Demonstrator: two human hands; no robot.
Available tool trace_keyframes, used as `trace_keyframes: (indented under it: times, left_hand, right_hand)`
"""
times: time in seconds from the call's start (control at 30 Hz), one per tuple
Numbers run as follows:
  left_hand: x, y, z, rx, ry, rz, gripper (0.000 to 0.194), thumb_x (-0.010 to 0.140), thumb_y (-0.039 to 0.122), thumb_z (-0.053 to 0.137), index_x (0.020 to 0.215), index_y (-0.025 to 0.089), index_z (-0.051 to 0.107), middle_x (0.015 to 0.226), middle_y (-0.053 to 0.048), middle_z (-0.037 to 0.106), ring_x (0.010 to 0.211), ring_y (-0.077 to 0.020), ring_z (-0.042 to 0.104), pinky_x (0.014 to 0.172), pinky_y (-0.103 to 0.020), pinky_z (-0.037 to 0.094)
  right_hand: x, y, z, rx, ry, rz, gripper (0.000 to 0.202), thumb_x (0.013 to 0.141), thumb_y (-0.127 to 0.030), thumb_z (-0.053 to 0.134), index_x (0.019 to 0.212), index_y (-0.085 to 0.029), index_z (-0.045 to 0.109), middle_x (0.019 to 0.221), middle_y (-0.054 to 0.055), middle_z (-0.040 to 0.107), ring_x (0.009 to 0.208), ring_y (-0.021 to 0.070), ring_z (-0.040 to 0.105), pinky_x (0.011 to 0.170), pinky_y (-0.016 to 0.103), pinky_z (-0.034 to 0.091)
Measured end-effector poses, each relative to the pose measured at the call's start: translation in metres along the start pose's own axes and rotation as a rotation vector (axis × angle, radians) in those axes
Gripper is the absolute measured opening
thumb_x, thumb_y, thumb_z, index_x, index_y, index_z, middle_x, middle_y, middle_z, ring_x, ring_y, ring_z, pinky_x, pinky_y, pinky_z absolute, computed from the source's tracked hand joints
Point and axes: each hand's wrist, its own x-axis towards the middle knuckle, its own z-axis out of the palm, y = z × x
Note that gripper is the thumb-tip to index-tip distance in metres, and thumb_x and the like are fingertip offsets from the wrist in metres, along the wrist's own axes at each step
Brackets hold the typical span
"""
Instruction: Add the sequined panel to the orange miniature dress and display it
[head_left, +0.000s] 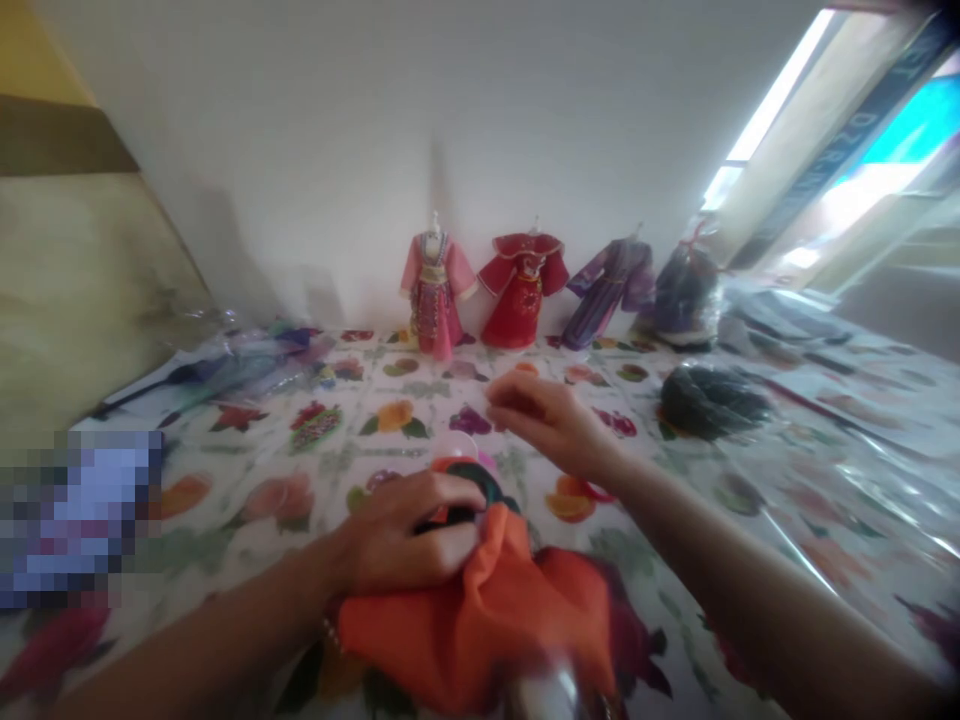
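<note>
An orange piece of cloth (532,600), which looks like a small doll's garment, lies bunched at the near middle of the table. My left hand (420,530) is closed on its upper part, where dark green fabric (484,485) shows beside the fingers. My right hand (551,420) is raised beyond the cloth, apart from it, with fingers bent and pressed together. Whatever those fingertips hold, if anything, is too small and blurred to see. Just past my left hand is a pale round object (456,450), partly hidden. A shiny, blurred thing (551,690) sits at the garment's near edge.
Three small dressed forms, one pink (436,290), one red (521,290) and one purple (611,290), stand along the wall. To their right are a plastic-wrapped figure (686,295) and a dark coil (712,400). Plastic bags (247,370) lie left on the fruit-print tablecloth (420,390).
</note>
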Motion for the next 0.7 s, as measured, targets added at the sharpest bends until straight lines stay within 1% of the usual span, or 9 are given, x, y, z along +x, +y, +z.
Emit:
trace_keyframes:
  times: [0.07,0.17,0.33,0.47,0.57,0.7]
  left_hand:
    - [0.001,0.008,-0.004,-0.017,-0.020,-0.007,0.029,0.088,0.036,0.050,0.107,0.031,0.071,0.107,0.000,0.076,0.101,-0.0231,0.071,0.091,-0.031,0.055]
    - [0.003,0.015,-0.008,-0.030,-0.038,-0.004,0.027,0.087,0.039,0.053,0.105,0.030,0.071,0.106,-0.001,0.076,0.100,-0.0230,0.071,0.090,-0.030,0.055]
    - [0.005,0.010,-0.007,-0.007,-0.051,0.084,0.024,0.088,0.036,0.055,0.104,0.029,0.072,0.101,-0.002,0.077,0.093,-0.0250,0.072,0.081,-0.032,0.058]
    - [0.002,0.004,-0.003,-0.001,-0.001,0.118,0.026,0.089,0.040,0.056,0.107,0.028,0.071,0.101,-0.003,0.077,0.094,-0.0262,0.072,0.083,-0.035,0.058]
    - [0.000,0.001,-0.001,0.006,0.052,0.218,0.029,0.094,0.042,0.050,0.110,0.029,0.070,0.105,-0.004,0.076,0.098,-0.0249,0.071,0.087,-0.035,0.057]
    - [0.003,-0.003,-0.006,0.030,0.105,0.341,0.027,0.098,0.032,0.047,0.109,0.030,0.071,0.111,-0.003,0.074,0.103,-0.0224,0.068,0.092,-0.033,0.053]
  right_hand:
    - [0.006,0.009,0.007,-0.039,-0.040,0.043,0.005,0.092,-0.022,0.061,0.094,-0.018,0.059,0.077,-0.002,0.060,0.065,0.0090,0.053,0.060,0.021,0.043]
    - [0.018,0.017,0.021,-0.125,-0.111,0.063,0.003,0.090,-0.020,0.059,0.089,-0.018,0.058,0.074,-0.002,0.059,0.065,0.0098,0.051,0.061,0.022,0.041]
    - [0.046,0.030,0.055,-0.263,-0.245,-0.010,0.009,0.087,-0.012,0.055,0.081,-0.017,0.059,0.078,0.000,0.060,0.072,0.0114,0.051,0.069,0.024,0.039]
    - [0.070,0.040,0.083,-0.296,-0.280,0.024,0.008,0.085,-0.010,0.057,0.080,-0.016,0.060,0.080,0.002,0.063,0.073,0.0130,0.050,0.070,0.026,0.036]
    - [0.089,0.044,0.097,-0.307,-0.296,0.071,0.008,0.083,-0.008,0.057,0.085,-0.015,0.062,0.081,0.003,0.065,0.072,0.0131,0.052,0.068,0.026,0.037]
    - [0.112,0.050,0.109,-0.309,-0.308,0.128,0.016,0.081,-0.006,0.058,0.093,-0.013,0.064,0.086,0.005,0.067,0.076,0.0142,0.056,0.070,0.025,0.041]
